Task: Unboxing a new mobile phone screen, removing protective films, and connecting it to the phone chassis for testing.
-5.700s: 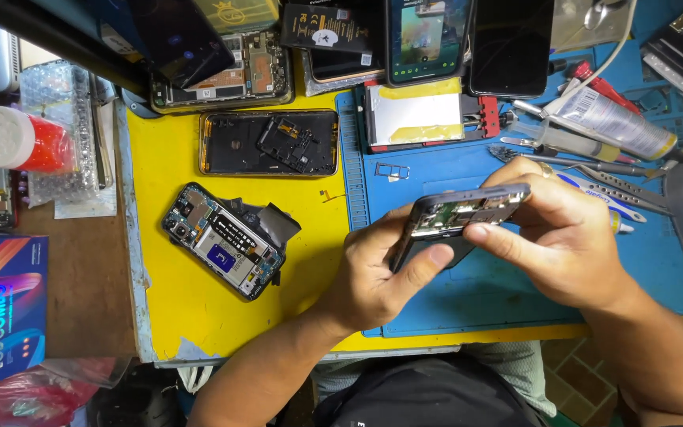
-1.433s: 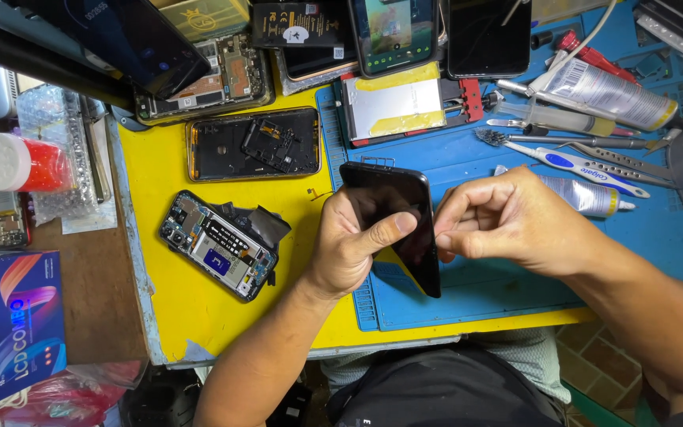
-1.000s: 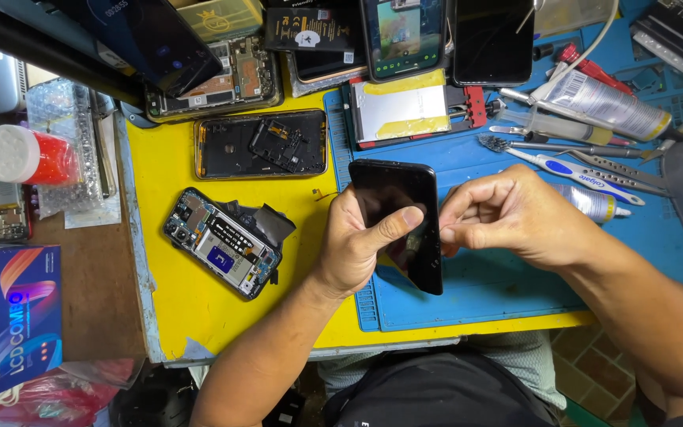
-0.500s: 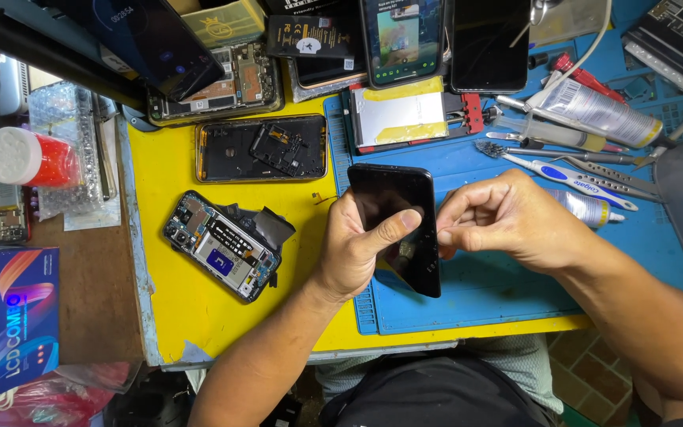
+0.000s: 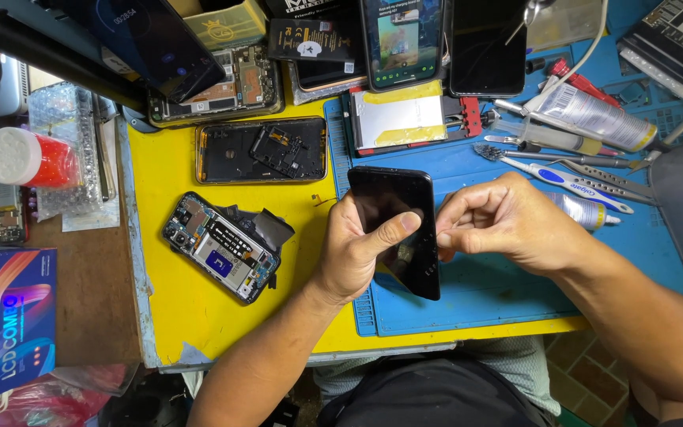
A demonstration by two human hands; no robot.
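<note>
My left hand point(image 5: 357, 249) grips a black phone point(image 5: 393, 202) held screen up over the blue work mat point(image 5: 499, 296), thumb laid across the glass. Against the phone's right edge my right hand point(image 5: 499, 221) pinches with thumb and fingertips. To the left, an opened phone with bare circuit boards point(image 5: 219, 245) lies on the yellow mat point(image 5: 164, 312). An empty phone frame point(image 5: 261, 150) lies behind it.
Several phones and parts line the back edge. A glue tube point(image 5: 590, 115), a toothbrush point(image 5: 563, 178), tweezers and a small bottle point(image 5: 590, 212) lie on the right. A red jar with a white lid point(image 5: 21, 158) and a colourful box point(image 5: 5, 316) sit on the left.
The phone, earlier held back side up with its inner frame showing, now faces screen up. Over the last second both hands stay on it almost still.
</note>
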